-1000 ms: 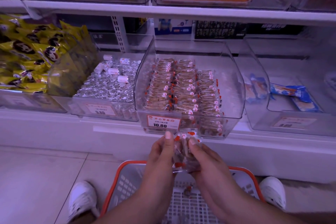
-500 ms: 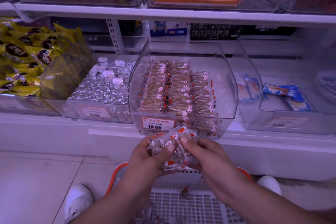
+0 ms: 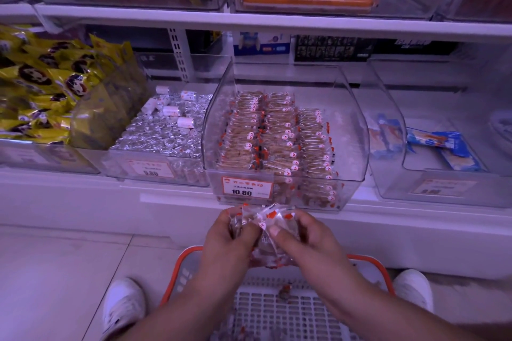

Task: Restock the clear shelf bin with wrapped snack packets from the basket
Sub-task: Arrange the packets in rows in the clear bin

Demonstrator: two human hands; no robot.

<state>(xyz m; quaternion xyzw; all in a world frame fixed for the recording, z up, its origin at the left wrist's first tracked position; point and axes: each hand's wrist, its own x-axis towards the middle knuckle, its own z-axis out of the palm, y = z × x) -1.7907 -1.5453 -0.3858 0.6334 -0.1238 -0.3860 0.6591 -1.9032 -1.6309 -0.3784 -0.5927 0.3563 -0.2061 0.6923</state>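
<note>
Head view: store aisle, white shelf (image 3: 249, 22), pale tiled floor (image 3: 55, 271).
Bin (image 3: 357, 130): clear, on lower shelf, rows of packets inside.
Hands: left hand (image 3: 231, 241) and right hand (image 3: 300, 238), fingers curled round a packet bunch (image 3: 266, 219), just below the bin.
Basket (image 3: 188, 255): orange-rimmed, on floor between white shoes.

Dim, with a purple-blue cast throughout. Soft glare sits on the clear shelf bin (image 3: 357, 130) walls. Wide-angle bending curves the shelf edge (image 3: 249, 21) toward 3 and 9 o'clock; forearms at 6 o'clock blur.
</note>
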